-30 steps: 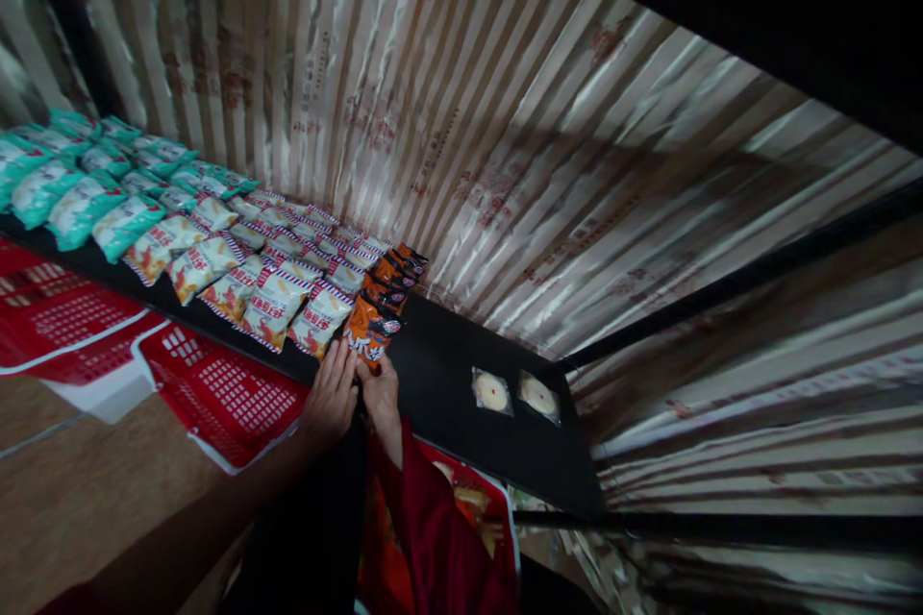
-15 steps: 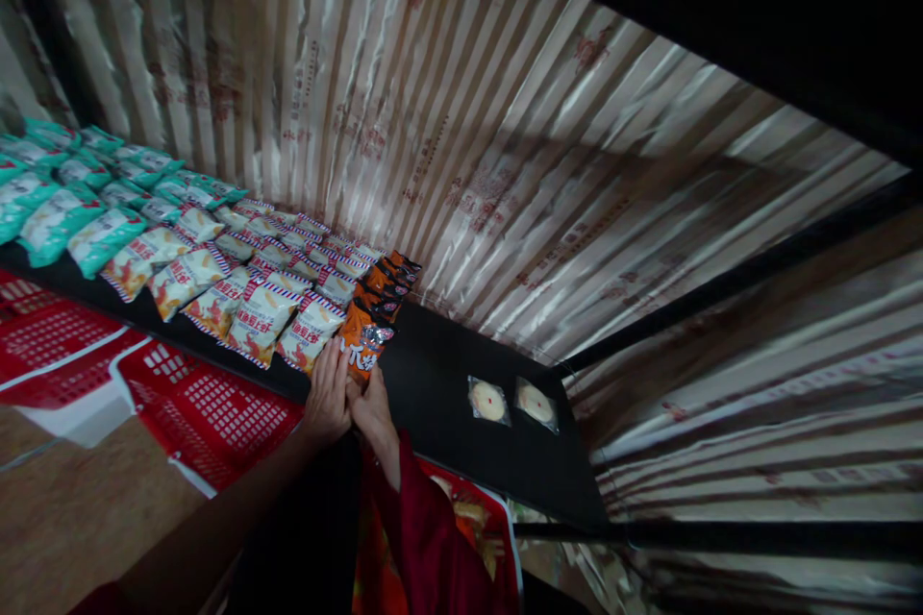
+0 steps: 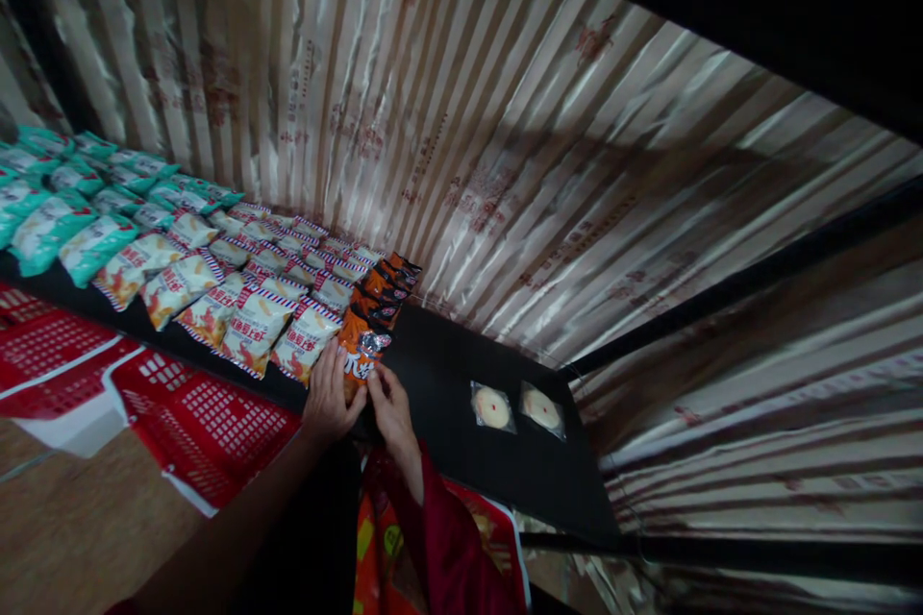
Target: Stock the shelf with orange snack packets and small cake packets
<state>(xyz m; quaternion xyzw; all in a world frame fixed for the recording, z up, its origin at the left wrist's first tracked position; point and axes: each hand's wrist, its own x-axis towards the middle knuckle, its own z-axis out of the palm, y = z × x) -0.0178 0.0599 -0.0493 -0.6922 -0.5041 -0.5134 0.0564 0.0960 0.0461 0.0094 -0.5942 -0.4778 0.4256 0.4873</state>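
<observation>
- Both hands meet at the front orange packet (image 3: 361, 353), which lies at the near edge of the black shelf (image 3: 439, 370).
- The left hand (image 3: 328, 399) is released, its fingers flat along the packet's left side; the right hand (image 3: 393, 404) has its fingertips on the near corner, and I cannot tell whether they pinch it.
- Already laid out: teal packets (image 3: 50, 221) at far left, striped white packets (image 3: 256, 332) beside them, then one orange row (image 3: 382, 286) running back to the wall.
- Right of the orange row the shelf is bare except for two wrapped round cakes (image 3: 493, 406), so that stretch looks unfilled.
- More orange packs (image 3: 382, 557) show below the red sleeve (image 3: 447, 538); red baskets (image 3: 209, 413) sit at left.
</observation>
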